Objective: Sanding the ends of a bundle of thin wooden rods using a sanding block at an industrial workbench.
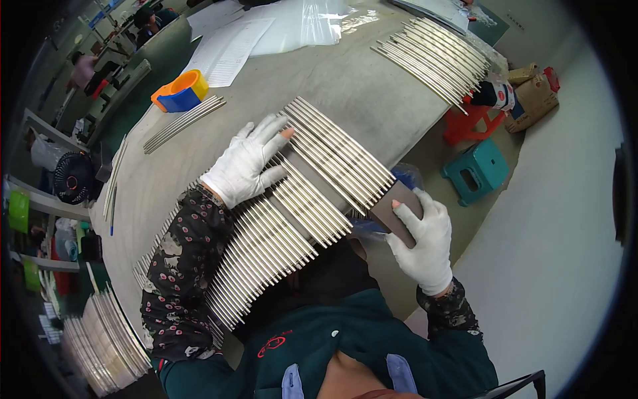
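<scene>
Thin metal rods (pixel 266 246) lie side by side in a long curved row along the near edge of the grey table. A separate group of rods (pixel 339 153) lies to their right, beyond a narrow gap. My left hand (pixel 242 163), in a white glove with a bare fingertip, is spread flat over the far ends of the rods, its fingers apart. At the table's right edge, my right hand (pixel 425 243), also gloved, has its thumb and fingers around a flat grey-brown piece (pixel 393 209) beside the near ends of the right group.
More rods (pixel 432 60) lie at the far right and a small bunch (pixel 185 125) at the left. A yellow, orange and blue ring-shaped thing (pixel 181 93) sits near printed sheets (pixel 229 53). Teal (pixel 475 171) and red stools (pixel 468 126) stand off the right edge.
</scene>
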A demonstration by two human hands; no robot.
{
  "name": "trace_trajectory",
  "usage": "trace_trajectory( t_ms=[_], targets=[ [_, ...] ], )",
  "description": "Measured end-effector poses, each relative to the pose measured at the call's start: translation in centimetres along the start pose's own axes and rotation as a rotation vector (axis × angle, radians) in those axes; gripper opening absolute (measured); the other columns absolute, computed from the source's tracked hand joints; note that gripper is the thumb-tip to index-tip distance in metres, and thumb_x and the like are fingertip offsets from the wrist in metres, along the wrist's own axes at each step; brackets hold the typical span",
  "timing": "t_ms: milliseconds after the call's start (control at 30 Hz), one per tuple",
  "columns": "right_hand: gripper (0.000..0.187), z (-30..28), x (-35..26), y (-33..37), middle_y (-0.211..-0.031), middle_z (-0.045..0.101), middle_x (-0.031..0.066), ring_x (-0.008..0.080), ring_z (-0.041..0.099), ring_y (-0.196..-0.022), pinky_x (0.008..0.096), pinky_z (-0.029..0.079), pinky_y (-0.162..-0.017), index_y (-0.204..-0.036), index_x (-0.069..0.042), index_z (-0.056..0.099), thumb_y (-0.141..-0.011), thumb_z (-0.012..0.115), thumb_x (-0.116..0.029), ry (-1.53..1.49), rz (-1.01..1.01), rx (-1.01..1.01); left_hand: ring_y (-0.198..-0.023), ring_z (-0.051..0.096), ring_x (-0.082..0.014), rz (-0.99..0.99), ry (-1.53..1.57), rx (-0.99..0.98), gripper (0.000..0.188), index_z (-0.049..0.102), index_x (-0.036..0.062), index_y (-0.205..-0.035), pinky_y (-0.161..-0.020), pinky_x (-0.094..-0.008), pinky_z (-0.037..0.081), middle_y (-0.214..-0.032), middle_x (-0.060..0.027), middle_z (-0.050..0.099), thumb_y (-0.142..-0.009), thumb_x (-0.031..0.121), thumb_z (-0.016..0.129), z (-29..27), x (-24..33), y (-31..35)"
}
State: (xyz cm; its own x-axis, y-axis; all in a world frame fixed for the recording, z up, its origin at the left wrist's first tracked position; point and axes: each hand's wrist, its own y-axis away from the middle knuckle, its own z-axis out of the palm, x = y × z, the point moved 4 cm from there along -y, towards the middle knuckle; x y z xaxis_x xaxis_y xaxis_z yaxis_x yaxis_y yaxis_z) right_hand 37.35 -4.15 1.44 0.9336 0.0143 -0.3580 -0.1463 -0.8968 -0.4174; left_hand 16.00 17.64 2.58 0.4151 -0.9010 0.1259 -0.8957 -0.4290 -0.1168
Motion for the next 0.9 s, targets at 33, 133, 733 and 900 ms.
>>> trace_trajectory(
  t_ms=[33,133,733,900],
  targets=[
    [0.051,-0.1,0.0,0.1,-0.122,0.050,0.0220,0.0349,0.050,-0.103,0.0421,0.042,-0.085,-0.110,-0.012,0.064,-0.061,0.076,-0.019,-0.001,-0.003,0.012,-0.138,0.024,-0.0364,0.032,-0.020,-0.079,0.063,0.030,0.0103,-0.144,-0.111,-0.0532,0.019,-0.148,-0.0182,0.027,-0.090,0.035,0.052,0.6,0.3,0.2],
    [0.051,-0.2,0.3,0.6,-0.122,0.050,0.0219,0.0350,0.050,-0.103,0.0422,0.041,-0.086,-0.110,-0.012,0.064,-0.061,0.076,-0.018,-0.014,0.010,0.025,-0.139,0.022,-0.0346,0.029,-0.101,-0.091,0.060,0.030,0.0117,-0.144,-0.110,-0.0575,0.016,-0.149,-0.0177,0.024,-0.091,0.033,0.049,1.6,0.6,-0.3],
    [0.051,0.2,0.5,1.1,-0.122,0.050,0.0210,0.0354,0.050,-0.102,0.0433,0.042,-0.088,-0.111,-0.013,0.064,-0.061,0.075,-0.017,-0.016,0.019,0.000,-0.138,0.025,-0.0308,-0.012,-0.118,-0.041,0.056,0.036,0.0090,-0.140,-0.110,-0.0568,0.019,-0.147,-0.0167,0.029,-0.091,0.033,0.048,2.8,0.8,-5.0],
    [0.051,0.1,0.2,0.9,-0.122,0.050,0.0211,0.0352,0.050,-0.103,0.0431,0.041,-0.088,-0.111,-0.013,0.064,-0.061,0.075,-0.018,-0.030,0.026,-0.010,-0.139,0.024,-0.0307,-0.024,-0.104,-0.048,0.056,0.035,0.0104,-0.141,-0.110,-0.0573,0.019,-0.148,-0.0161,0.028,-0.092,0.034,0.047,2.9,0.8,-5.7]
  ],
)
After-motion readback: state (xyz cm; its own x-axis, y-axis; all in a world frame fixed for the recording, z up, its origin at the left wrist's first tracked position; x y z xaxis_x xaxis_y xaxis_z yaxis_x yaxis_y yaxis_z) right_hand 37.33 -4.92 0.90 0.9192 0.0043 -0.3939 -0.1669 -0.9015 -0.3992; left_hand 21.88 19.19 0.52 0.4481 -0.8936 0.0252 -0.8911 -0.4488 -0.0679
